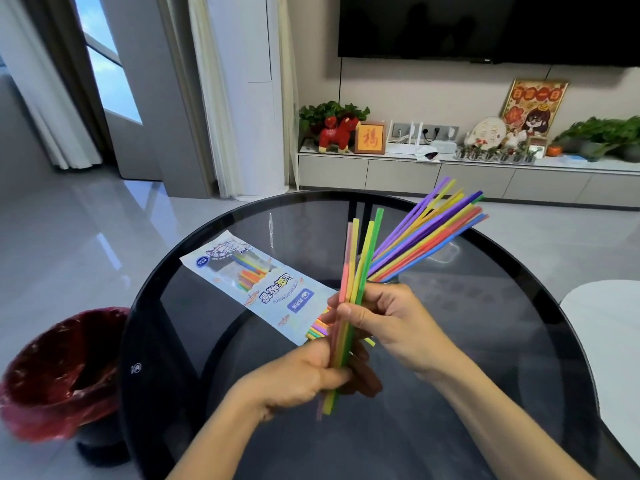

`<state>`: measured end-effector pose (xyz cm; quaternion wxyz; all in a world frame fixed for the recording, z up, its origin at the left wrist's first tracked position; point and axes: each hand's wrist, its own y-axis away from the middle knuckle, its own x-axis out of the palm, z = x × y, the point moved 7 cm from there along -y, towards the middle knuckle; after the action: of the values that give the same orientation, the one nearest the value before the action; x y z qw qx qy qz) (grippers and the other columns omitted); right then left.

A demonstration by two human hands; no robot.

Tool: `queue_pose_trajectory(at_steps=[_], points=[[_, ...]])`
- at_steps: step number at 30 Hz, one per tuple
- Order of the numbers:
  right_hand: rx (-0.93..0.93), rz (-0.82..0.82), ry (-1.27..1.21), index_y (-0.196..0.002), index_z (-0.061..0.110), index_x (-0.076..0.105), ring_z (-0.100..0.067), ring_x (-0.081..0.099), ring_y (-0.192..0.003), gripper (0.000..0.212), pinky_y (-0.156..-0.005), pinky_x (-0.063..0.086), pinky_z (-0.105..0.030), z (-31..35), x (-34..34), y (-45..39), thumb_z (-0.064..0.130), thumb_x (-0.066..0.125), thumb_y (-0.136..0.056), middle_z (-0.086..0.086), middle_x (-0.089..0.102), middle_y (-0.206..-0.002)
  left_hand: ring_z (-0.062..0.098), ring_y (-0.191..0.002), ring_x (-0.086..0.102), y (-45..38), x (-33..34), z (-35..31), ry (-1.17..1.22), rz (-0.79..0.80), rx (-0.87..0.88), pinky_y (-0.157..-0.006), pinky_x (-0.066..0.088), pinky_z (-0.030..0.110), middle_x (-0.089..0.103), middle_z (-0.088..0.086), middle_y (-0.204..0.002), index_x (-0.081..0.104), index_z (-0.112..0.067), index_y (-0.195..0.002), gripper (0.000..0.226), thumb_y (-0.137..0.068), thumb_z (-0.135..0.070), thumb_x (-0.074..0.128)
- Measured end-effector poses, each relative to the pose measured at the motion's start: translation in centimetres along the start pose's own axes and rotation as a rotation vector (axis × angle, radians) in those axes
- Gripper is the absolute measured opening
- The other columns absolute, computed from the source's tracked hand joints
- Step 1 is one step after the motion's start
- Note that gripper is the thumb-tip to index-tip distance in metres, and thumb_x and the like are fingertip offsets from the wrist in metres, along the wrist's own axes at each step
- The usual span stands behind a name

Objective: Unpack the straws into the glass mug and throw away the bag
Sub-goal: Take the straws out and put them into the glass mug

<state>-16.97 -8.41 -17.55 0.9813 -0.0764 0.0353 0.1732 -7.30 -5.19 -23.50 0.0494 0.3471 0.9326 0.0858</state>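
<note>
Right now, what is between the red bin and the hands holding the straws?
In the head view, the straw bag lies flat on the dark glass table, between the bin and both hands. A few straws poke out of its near end.

Both forearms reach forward from the lower edge, bare to the wrist. The left hand (304, 374) sits lower, fingers curled in a closed grip with the thumb pressed across the front. The right hand (388, 317) is higher and just beyond it, thumb pinching toward the bent fingers.
</note>
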Motion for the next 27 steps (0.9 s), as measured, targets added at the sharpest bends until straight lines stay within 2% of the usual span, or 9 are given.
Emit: queue_pose_trajectory(at_steps=[3,5,7,10,14,18,23,25,27], points=[[-0.01,-0.213,-0.106,-0.097,0.0,0.069,-0.022,0.073,-0.071,0.011,-0.063,0.061,-0.031,0.9,-2.5,-0.4,0.002,0.061,-0.091,-0.009,0.077,-0.08,0.018,-0.101,0.069,-0.1,-1.3,-0.2,0.022,-0.17,-0.003,-0.076,0.052,0.021,0.072,0.01,-0.111,0.05,-0.011,-0.12,0.024,-0.098,-0.002,0.048],[-0.079,-0.439,-0.257,-0.099,-0.002,0.068,-0.018,0.074,-0.067,0.012,-0.06,0.061,-0.03,2.3,-5.6,-0.7,0.004,0.06,-0.092,-0.006,0.077,-0.076,0.014,-0.098,0.071,0.3,-3.1,-0.7,0.028,-0.381,0.03,-0.081,0.049,0.022,0.075,-0.001,-0.105,0.056,-0.018,-0.115,0.021,-0.095,-0.01,0.057],[-0.166,-0.67,-0.427,-0.094,0.005,0.068,-0.014,0.073,-0.067,0.008,-0.06,0.061,-0.028,3.4,-9.1,-0.7,0.007,0.06,-0.094,-0.002,0.077,-0.073,0.011,-0.097,0.07,1.1,-4.9,-1.1,0.026,-0.6,0.039,-0.086,0.05,0.027,0.075,-0.007,-0.1,0.059,-0.025,-0.106,0.018,-0.09,-0.019,0.064],[-0.233,-0.863,-0.484,-0.088,0.015,0.07,-0.021,0.073,-0.081,0.011,-0.068,0.06,-0.033,3.2,-12.0,-0.7,0.01,0.062,-0.093,-0.004,0.077,-0.08,0.004,-0.096,0.067,1.8,-6.2,-1.1,-0.038,-0.783,0.035,-0.077,0.047,0.02,0.072,-0.009,-0.101,0.059,-0.03,-0.102,0.018,-0.091,-0.016,0.062],[-0.193,-0.856,-0.335,-0.093,0.011,0.073,-0.021,0.063,-0.086,0.008,-0.085,0.059,-0.048,0.7,-11.2,-2.1,0.009,0.066,-0.09,-0.013,0.068,-0.091,0.005,-0.095,0.065,1.5,-5.9,-0.6,-0.166,-0.81,0.015,-0.077,0.048,0.019,0.069,-0.009,-0.104,0.058,-0.031,-0.101,0.023,-0.089,-0.011,0.06],[-0.063,-0.817,-0.171,-0.076,0.02,0.074,-0.022,0.061,-0.077,0.013,-0.082,0.054,-0.062,-2.2,-10.2,-3.4,0.018,0.069,-0.088,-0.008,0.067,-0.081,0.002,-0.092,0.065,1.2,-5.6,-0.6,-0.252,-0.806,0.022,-0.077,0.047,0.017,0.068,-0.012,-0.101,0.058,-0.032,-0.1,0.028,-0.09,-0.006,0.054],[0.001,-0.82,0.037,-0.073,0.025,0.072,-0.028,0.072,-0.083,0.019,-0.079,0.059,-0.054,-3.3,-10.1,-3.9,0.023,0.066,-0.091,-0.013,0.076,-0.088,0.008,-0.096,0.066,1.0,-5.5,-0.6,-0.249,-0.795,0.042,-0.089,0.051,0.026,0.069,-0.007,-0.101,0.057,-0.032,-0.098,0.048,-0.087,0.01,0.036],[0.027,-0.828,0.112,-0.073,0.021,0.07,-0.029,0.073,-0.081,0.02,-0.075,0.06,-0.053,-3.1,-10.5,-3.8,0.026,0.065,-0.091,-0.011,0.076,-0.083,0.006,-0.097,0.065,0.8,-5.2,-0.4,-0.275,-0.777,0.037,-0.09,0.051,0.026,0.069,-0.011,-0.101,0.057,-0.035,-0.097,0.047,-0.087,0.008,0.039],[0.067,-0.804,0.316,-0.066,0.014,0.068,-0.029,0.072,-0.068,0.033,-0.067,0.06,-0.05,-2.5,-10.9,-3.6,0.037,0.064,-0.09,-0.009,0.073,-0.069,0.004,-0.103,0.061,0.9,-4.8,-0.6,-0.335,-0.758,0.041,-0.091,0.05,0.027,0.066,-0.017,-0.105,0.056,-0.037,-0.1,0.037,-0.09,-0.002,0.048]])
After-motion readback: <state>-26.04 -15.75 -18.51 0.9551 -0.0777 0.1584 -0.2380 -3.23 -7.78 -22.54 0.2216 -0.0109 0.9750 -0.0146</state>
